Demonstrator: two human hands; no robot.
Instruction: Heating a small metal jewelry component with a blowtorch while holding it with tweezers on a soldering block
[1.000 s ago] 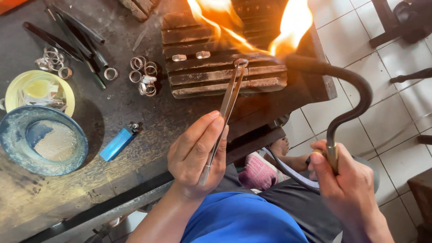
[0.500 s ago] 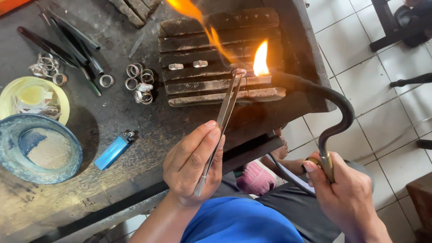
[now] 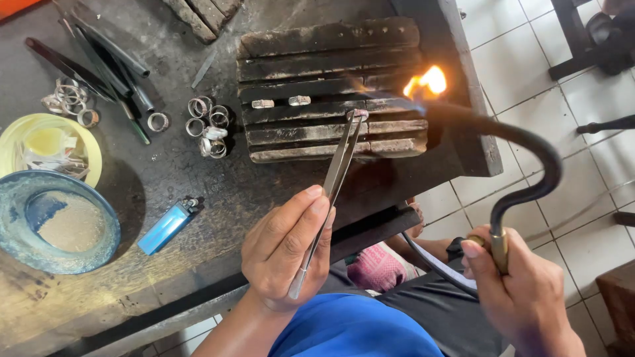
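Where the dark bench [image 3: 198,178] carries the work, counted as follows. One charred, ridged block [image 3: 331,92], with two small rings [image 3: 281,102] lying side by side in a groove. One pair of long tweezers [image 3: 331,192], tips pinching a third small ring [image 3: 358,114] just above the block's middle ridge. One curved black torch [image 3: 522,152], a small orange flame [image 3: 426,80] at its nozzle, just right of the pinched ring. One loose cluster of silver rings [image 3: 208,125] left of the block, one single ring [image 3: 157,121] beside it, and a second cluster [image 3: 69,99] farther left; exact count not readable. One blue lighter [image 3: 165,228]. Several dark rods [image 3: 99,66] at upper left.

Left hand [image 3: 284,251]: grip clenched, thumb and fingers pressing the tweezers shut. Right hand [image 3: 522,297]: grip closed around the torch's brass fitting, off the bench edge.

Containers: one blue bowl [image 3: 13,218] holding pale powder; one yellow dish [image 3: 89,149] holding liquid and small unclear items.
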